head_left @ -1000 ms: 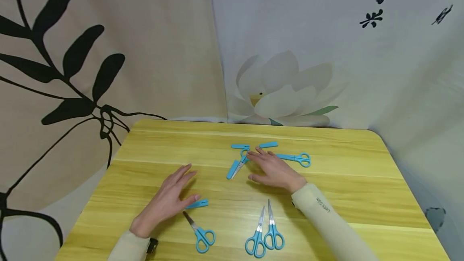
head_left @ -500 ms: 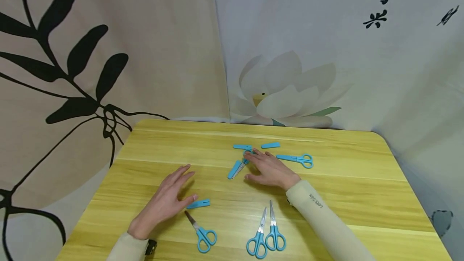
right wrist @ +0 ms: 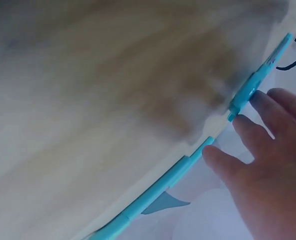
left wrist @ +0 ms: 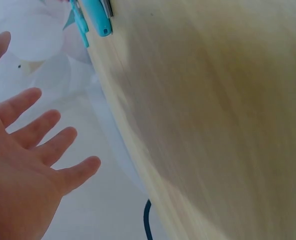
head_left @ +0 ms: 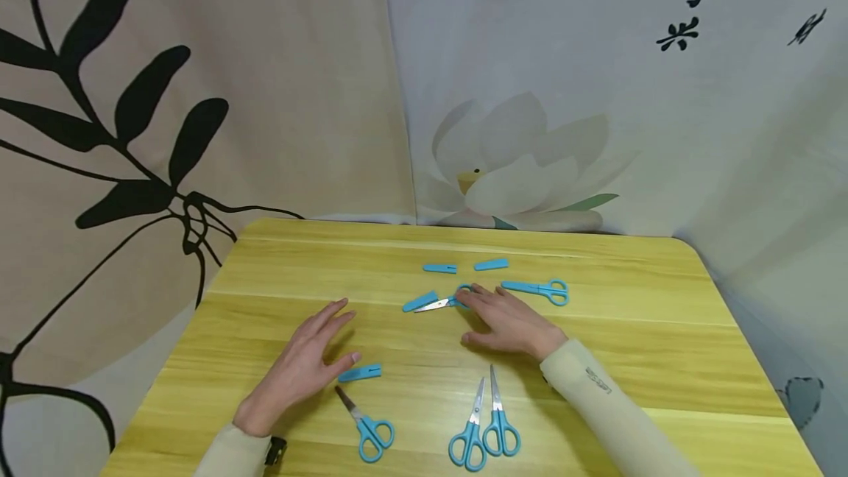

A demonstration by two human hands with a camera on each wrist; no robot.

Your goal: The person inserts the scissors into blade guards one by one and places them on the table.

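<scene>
My right hand [head_left: 506, 322] reaches over the far middle of the table, fingers extended, fingertips on the blue handle of a pair of scissors [head_left: 433, 305]. The hand covers part of that handle; the bare blades point left, beside a blue blade cover [head_left: 420, 301]. In the right wrist view, the right hand [right wrist: 273, 160] has its fingers spread near blue pieces. My left hand [head_left: 298, 370] is spread above the table at left, holding nothing. Its thumb is near another blue blade cover [head_left: 361, 373], above scissors with dark blades [head_left: 366, 429]. The left wrist view shows the left hand's [left wrist: 22, 160] fingers apart.
Two blue covers [head_left: 440, 269] lie near the back edge. Covered scissors [head_left: 536, 289] lie just right of my right hand. Two bare-bladed scissors [head_left: 470, 433] stand side by side at the front middle of the wooden table [head_left: 629, 366]. Printed curtains hang behind.
The scissors under my right fingers and the cover beside them have turned flatter, the handle coming right and nearer. My right hand shifted slightly right and nearer. The left hand stays about still.
</scene>
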